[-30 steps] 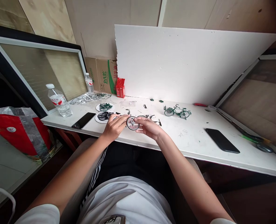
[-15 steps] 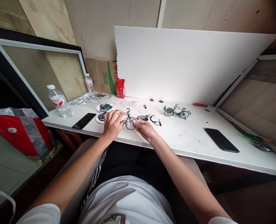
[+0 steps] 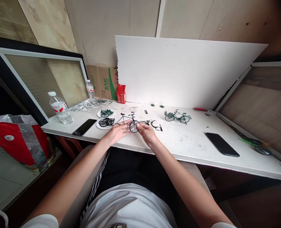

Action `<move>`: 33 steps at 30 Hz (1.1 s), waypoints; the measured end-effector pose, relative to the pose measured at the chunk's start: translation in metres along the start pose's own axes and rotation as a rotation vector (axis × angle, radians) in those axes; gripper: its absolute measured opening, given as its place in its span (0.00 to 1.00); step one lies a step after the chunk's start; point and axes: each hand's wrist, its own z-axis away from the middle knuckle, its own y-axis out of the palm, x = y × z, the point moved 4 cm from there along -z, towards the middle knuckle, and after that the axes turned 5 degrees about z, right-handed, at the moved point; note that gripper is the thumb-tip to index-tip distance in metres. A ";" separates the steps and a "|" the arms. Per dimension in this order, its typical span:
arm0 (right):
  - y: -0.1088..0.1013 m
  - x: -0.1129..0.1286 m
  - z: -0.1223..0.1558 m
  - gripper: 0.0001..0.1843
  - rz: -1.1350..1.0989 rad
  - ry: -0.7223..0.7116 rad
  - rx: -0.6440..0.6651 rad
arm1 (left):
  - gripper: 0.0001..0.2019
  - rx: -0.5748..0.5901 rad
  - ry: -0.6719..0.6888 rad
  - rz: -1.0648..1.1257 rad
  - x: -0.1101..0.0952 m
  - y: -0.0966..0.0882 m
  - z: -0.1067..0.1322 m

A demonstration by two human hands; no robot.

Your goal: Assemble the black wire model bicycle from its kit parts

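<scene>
A black model bicycle with handlebars, a frame and a front wheel is held up over the table's front edge; no rear wheel shows on it. My right hand pinches its front wheel between thumb and fingers. Beneath the frame, my left hand is turned palm up with fingers stretched out; whether they touch the frame I cannot tell. Just behind my right hand lie a loose black wheel part and a curved black piece. To the left, a white plate carries black bicycle parts.
Green parts sit on another plate. A green model bicycle stands at the right, beyond it a black phone. Another phone and a water bottle are at left. A red box stands at the back.
My left hand has turned from palm down over the frame to palm up beneath it, its fingers opening out. The right hand keeps its pinch on the wheel. The view has tilted slightly.
</scene>
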 end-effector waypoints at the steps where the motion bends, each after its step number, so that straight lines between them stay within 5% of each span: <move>1: 0.000 -0.001 0.000 0.28 0.017 -0.005 0.011 | 0.21 -0.045 0.008 0.010 0.002 -0.001 0.000; 6: -0.001 -0.005 0.001 0.27 0.134 0.015 0.044 | 0.19 -0.185 0.030 0.012 0.013 -0.008 -0.004; 15: -0.018 0.009 0.003 0.23 0.173 0.012 -0.194 | 0.16 -0.222 0.055 0.115 0.004 -0.024 -0.002; 25: -0.006 -0.003 0.009 0.25 0.198 0.053 -0.100 | 0.13 -0.195 0.004 0.120 0.008 -0.015 0.000; 33: -0.002 -0.001 0.011 0.25 0.218 0.042 -0.121 | 0.20 -0.254 0.011 0.083 0.017 -0.024 0.000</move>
